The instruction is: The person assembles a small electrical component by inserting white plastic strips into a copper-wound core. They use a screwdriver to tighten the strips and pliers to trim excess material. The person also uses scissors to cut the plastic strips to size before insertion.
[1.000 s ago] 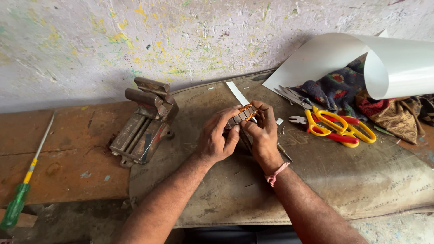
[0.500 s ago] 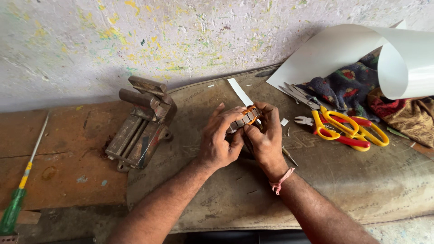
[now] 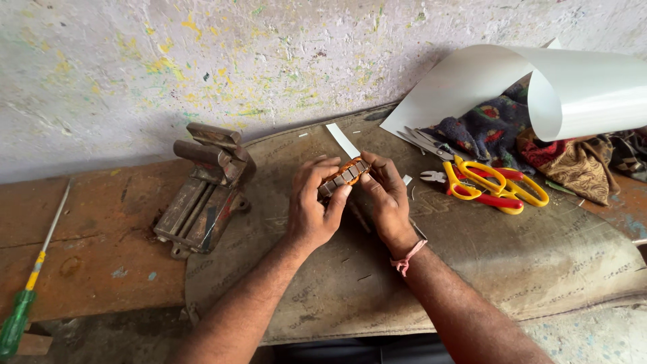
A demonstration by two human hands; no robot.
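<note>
While both hands were already pinched on it a second ago, the small motor stator [image 3: 344, 175] with orange winding now sits tilted a little more between them. The left hand [image 3: 312, 209] clamps its lower end with thumb and fingers; the right hand [image 3: 387, 199] grips its upper end, above the worn mat's [image 3: 512, 269] far edge. Nearby lie a rusty bench vise [image 3: 205, 189], yellow-handled scissors [image 3: 495, 185] and a screwdriver [image 3: 27, 296]. Fingers hide the stator's underside.

Bench vise [image 3: 205, 190] on the wooden bench [image 3: 87, 236], left; green-handled screwdriver [image 3: 30, 283] at far left; yellow and red scissors [image 3: 495, 187] right, beside patterned cloth [image 3: 519, 138] under a curled white sheet [image 3: 539, 87].
</note>
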